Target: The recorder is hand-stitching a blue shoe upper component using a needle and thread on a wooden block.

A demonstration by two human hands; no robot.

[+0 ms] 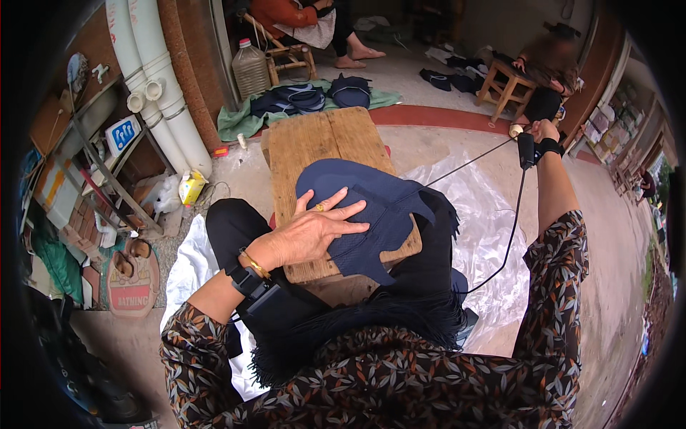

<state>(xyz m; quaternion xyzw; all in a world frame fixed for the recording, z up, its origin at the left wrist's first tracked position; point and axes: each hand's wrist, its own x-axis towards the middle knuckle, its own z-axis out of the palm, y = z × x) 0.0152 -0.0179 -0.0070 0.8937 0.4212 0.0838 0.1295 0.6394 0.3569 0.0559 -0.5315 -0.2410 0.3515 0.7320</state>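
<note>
Head view: the dark blue fabric piece (379, 214) lies on the wooden surface (314, 136) in front of you, its rounded end pointing away and its cut flaps toward your lap. Your left hand (311, 232) rests over it, fingers spread wide, pressing on it rather than gripping. Your right hand (545, 133) is raised well out to the right, fingers curled closed; the dark cord (464, 166) runs straight from the fabric to it, so it likely has hold of that. Expect the piece to be light and hard to break, firmer through the rounded body, floppier at the flaps. The textured cloth should not be slippery. Press or pinch the broad body; the loose flaps would probably fold under your fingers.
</note>
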